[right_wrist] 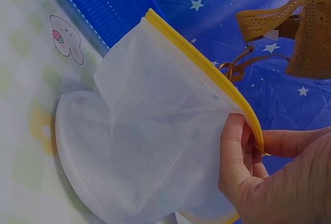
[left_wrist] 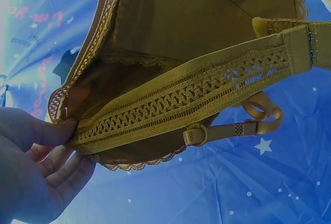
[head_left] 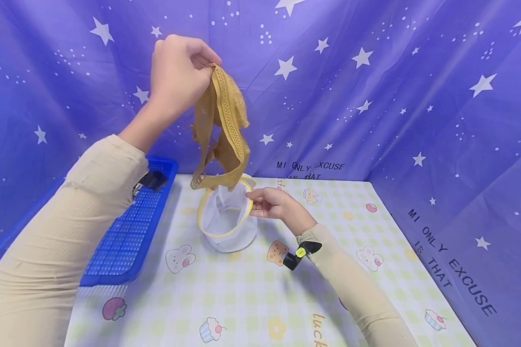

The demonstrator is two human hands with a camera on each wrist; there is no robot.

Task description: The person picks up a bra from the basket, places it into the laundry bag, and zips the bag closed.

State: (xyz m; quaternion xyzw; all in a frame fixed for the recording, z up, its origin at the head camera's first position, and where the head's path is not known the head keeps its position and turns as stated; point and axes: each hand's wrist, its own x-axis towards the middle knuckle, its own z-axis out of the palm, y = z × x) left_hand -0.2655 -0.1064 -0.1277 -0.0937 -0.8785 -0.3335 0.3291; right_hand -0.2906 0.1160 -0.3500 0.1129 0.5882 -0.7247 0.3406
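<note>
A mustard-yellow bra with lace trim hangs from my left hand, which pinches it by the side band. In the left wrist view the thumb and fingers grip the openwork band, with a hook closure and a strap ring further along it. Below the bra stands a white mesh laundry bag with a yellow zipper rim, its mouth open upward. My right hand pinches that rim at its right side. The right wrist view shows thumb and fingers on the yellow zipper edge.
A blue plastic basket stands at the left of the table, partly behind the left arm. The table wears a checkered cartoon cloth. A purple star-patterned curtain closes off the back and right sides.
</note>
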